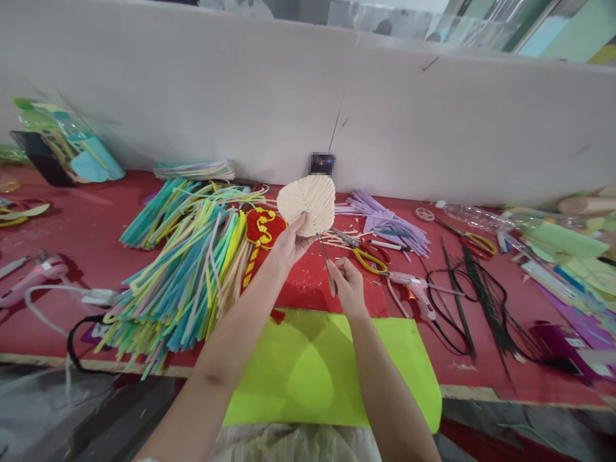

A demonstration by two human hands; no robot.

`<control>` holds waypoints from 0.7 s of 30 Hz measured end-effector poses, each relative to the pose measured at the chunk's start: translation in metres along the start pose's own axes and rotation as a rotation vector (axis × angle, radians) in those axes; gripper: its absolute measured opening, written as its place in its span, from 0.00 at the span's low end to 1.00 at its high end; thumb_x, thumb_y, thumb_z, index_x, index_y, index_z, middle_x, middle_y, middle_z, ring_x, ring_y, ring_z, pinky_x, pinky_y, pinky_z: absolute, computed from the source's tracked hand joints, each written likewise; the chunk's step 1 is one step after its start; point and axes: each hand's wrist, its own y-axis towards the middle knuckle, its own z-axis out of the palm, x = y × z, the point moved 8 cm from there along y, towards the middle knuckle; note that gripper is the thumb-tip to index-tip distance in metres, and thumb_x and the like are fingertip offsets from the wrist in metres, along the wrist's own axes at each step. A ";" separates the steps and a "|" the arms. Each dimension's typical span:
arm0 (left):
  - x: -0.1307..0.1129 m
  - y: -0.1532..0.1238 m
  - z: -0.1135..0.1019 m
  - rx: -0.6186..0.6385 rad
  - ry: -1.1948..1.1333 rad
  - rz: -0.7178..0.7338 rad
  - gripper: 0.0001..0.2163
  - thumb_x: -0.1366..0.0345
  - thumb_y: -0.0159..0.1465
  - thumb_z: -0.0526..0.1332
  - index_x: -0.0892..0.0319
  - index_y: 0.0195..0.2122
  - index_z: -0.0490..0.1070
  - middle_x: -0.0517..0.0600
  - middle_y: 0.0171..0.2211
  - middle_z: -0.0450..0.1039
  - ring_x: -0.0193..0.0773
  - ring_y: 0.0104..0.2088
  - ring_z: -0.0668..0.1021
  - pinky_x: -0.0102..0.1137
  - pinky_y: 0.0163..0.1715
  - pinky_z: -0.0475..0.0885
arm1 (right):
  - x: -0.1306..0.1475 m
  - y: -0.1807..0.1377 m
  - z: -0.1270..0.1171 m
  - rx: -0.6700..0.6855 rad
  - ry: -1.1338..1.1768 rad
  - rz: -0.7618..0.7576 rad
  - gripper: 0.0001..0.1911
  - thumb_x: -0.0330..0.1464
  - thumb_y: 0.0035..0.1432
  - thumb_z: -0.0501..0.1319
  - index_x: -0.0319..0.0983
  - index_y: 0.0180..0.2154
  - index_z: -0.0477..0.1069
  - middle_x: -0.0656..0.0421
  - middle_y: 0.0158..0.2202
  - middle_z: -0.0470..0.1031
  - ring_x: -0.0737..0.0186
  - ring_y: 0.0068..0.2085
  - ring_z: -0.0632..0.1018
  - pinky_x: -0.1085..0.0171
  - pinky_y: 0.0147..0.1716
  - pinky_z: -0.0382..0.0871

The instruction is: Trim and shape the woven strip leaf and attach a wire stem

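My left hand (293, 242) is closed on the lower edge of a cream leaf-shaped piece (312, 202) made of slanting strips, holding it above the table. My right hand (347, 282) is closed around slim metal tweezers (326, 260), whose tips are at the piece's bottom edge. Left of my left hand lies a red piece with yellow trim (269, 229). Scissors with yellow and red handles (370, 255) lie right of the cream piece, close to short cream offcuts (339, 239).
A large heap of coloured pipe cleaners (178, 276) covers the left side, and purple ones (385, 221) lie at the back right. Pink glue guns (416, 292) rest on the red table (476, 301) with trailing cables. A yellow-green sheet (298, 372) hangs over the front edge.
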 end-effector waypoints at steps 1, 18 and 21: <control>0.001 0.000 0.000 0.000 0.002 -0.003 0.10 0.70 0.60 0.59 0.61 0.43 0.71 0.53 0.46 0.75 0.41 0.49 0.75 0.35 0.47 0.74 | 0.000 0.000 0.000 -0.004 -0.017 -0.002 0.18 0.44 0.55 0.59 0.41 0.23 0.59 0.71 0.09 0.57 0.74 0.10 0.57 0.71 0.12 0.47; 0.008 0.002 -0.004 -0.021 0.000 -0.029 0.13 0.71 0.60 0.59 0.61 0.47 0.69 0.53 0.45 0.75 0.39 0.46 0.77 0.35 0.46 0.75 | -0.003 0.002 0.001 0.018 -0.031 0.014 0.18 0.45 0.55 0.59 0.41 0.23 0.58 0.71 0.08 0.56 0.74 0.10 0.55 0.71 0.12 0.45; 0.004 0.006 -0.010 -0.045 0.006 -0.018 0.12 0.71 0.60 0.59 0.61 0.45 0.70 0.52 0.44 0.75 0.39 0.45 0.77 0.34 0.45 0.75 | -0.005 0.002 0.003 0.029 -0.034 0.020 0.18 0.45 0.55 0.59 0.41 0.24 0.59 0.72 0.08 0.56 0.74 0.10 0.55 0.71 0.12 0.45</control>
